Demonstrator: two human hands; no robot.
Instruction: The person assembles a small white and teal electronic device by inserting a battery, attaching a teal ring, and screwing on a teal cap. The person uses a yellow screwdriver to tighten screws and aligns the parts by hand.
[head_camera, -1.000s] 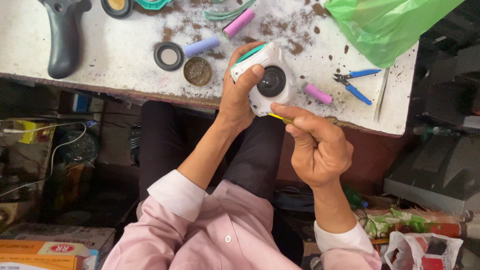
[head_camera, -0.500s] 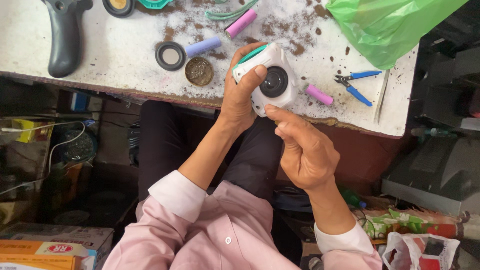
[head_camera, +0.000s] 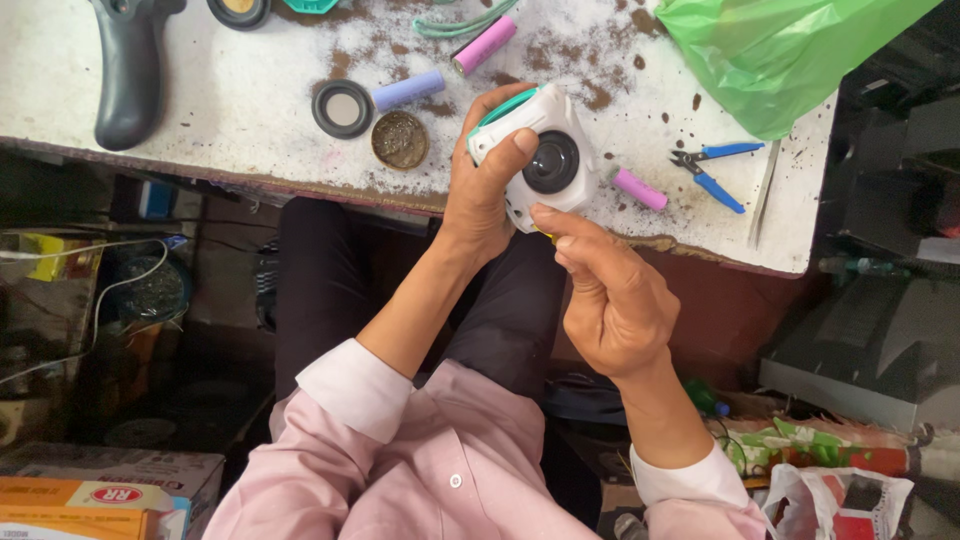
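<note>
My left hand (head_camera: 483, 192) grips a white boxy device (head_camera: 520, 125) with a teal edge and a round black part on its face, held just above the near edge of the white worktable (head_camera: 200, 100). The thumb lies across the device's top. My right hand (head_camera: 612, 298) is closed around a thin yellow tool (head_camera: 545, 236), mostly hidden by the fingers. Its index fingertip touches the device's lower edge below the black part.
On the stained tabletop lie a pink cylinder (head_camera: 638, 189), blue pliers (head_camera: 710, 170), a purple cylinder (head_camera: 408, 90), another pink cylinder (head_camera: 484, 45), a black ring (head_camera: 342, 108), a round brass cap (head_camera: 400, 140), a black handle (head_camera: 125, 70) and a green bag (head_camera: 770, 50). Boxes (head_camera: 90, 490) sit on the floor.
My right hand has risen from below the device to its lower edge, bringing the yellow tool against it. My left hand has kept its hold, tilting the device slightly.
</note>
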